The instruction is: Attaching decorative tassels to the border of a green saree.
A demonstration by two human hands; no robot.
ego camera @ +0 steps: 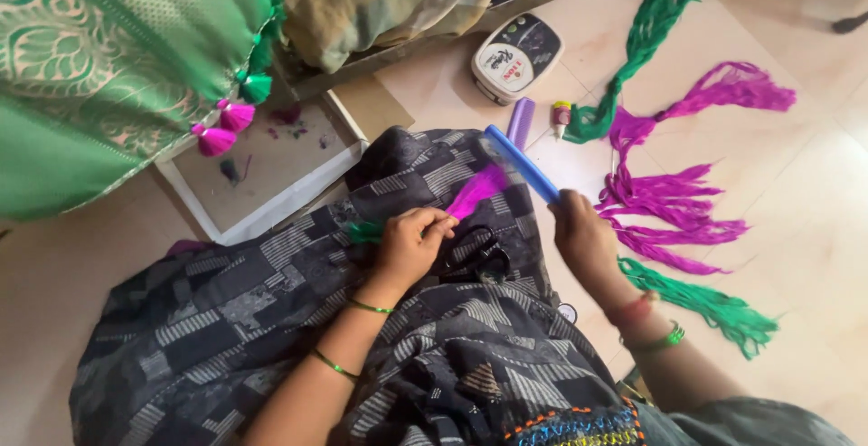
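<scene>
fingers of left hand [411,242] pinch silky magenta tassel [477,190]; right hand [583,233] grips flat blue comb [523,164].

One view only, from a head-worn camera looking steeply down past the wearer's lap to the tiled floor [814,247]. The left hand [409,245] and right hand [583,238] sit near frame centre, close to the lens. The upper edge reaches green patterned cloth [99,66]. No second view shares this field.

bare floor [814,229] at right, thread bundles [674,215] and scissors [475,251] crowding centre
</scene>
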